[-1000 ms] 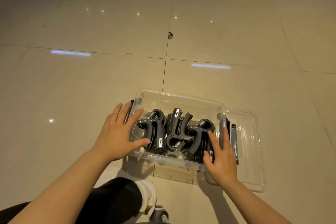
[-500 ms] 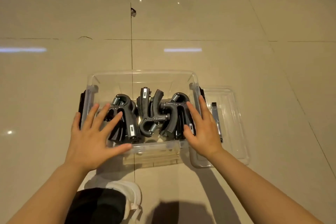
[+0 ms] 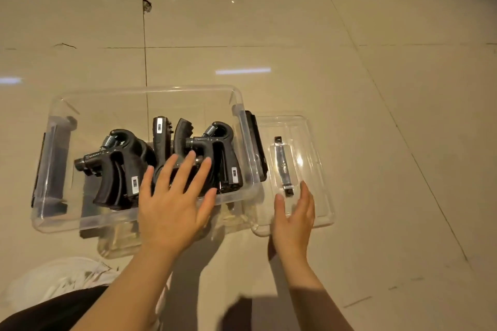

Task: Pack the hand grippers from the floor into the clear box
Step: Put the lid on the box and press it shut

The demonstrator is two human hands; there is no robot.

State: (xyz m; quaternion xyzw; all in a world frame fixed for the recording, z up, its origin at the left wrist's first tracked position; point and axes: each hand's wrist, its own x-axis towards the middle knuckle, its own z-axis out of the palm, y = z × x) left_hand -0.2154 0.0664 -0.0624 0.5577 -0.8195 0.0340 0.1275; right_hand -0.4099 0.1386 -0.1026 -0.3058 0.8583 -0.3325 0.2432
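The clear box [image 3: 64,105] stands on the tiled floor in front of me with several black hand grippers [image 3: 115,169] packed inside, springs up. My left hand [image 3: 174,201] is spread open over the box's near rim and the middle grippers, fingers straight. My right hand [image 3: 294,219] is open at the near edge of the clear lid [image 3: 320,169], which lies flat on the floor right of the box; whether it touches the lid I cannot tell.
A black latch [image 3: 255,142] sits on the box's right end and another [image 3: 40,169] on its left. The lid carries a grey handle strip [image 3: 281,166]. My white shoe [image 3: 61,274] and dark trouser leg are at lower left.
Both hands have left the box's ends. My left hand moved right to the box's middle, and my right hand moved right to the lid's near edge.
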